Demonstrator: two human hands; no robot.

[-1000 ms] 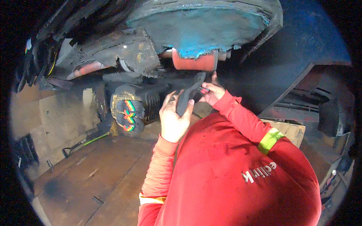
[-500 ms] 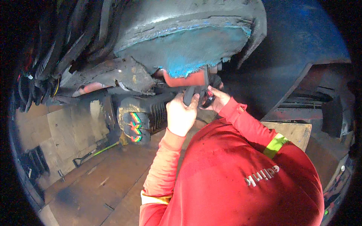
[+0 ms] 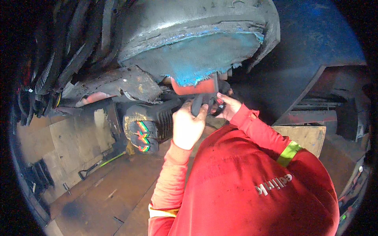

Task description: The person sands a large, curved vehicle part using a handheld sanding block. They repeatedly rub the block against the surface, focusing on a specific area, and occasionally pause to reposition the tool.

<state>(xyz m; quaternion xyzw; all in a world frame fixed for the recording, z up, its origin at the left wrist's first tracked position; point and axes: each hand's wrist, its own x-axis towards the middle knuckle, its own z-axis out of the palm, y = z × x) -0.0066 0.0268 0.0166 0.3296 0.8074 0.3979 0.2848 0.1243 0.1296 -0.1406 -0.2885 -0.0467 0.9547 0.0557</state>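
Note:
Near the middle, my left hand [image 3: 187, 126] grips a dark flat-sided piece [image 3: 197, 104] between thumb and fingers. My right hand [image 3: 230, 107] is just to its right, fingers closed around a black object with a bit of red [image 3: 215, 106], whose kind I cannot make out. The two held pieces meet or overlap, and I cannot tell whether they are joined. Right above my hands is an orange-red block [image 3: 195, 87], partly covered by a frayed blue-grey sheet [image 3: 197, 55].
A large grey curved body [image 3: 189, 19] overhangs the work. Dark strips [image 3: 84, 35] hang at upper left. Dark sandals with coloured straps [image 3: 142, 135] rest against a ribbed black shape [image 3: 165, 118]. A green-handled tool [image 3: 112, 159] lies on the brown floor; a wooden box [image 3: 303, 139] stands right.
The view has shifted slightly, so the surroundings sit a little lower. Both hands keep their grip at nearly the same place, the left a touch lower.

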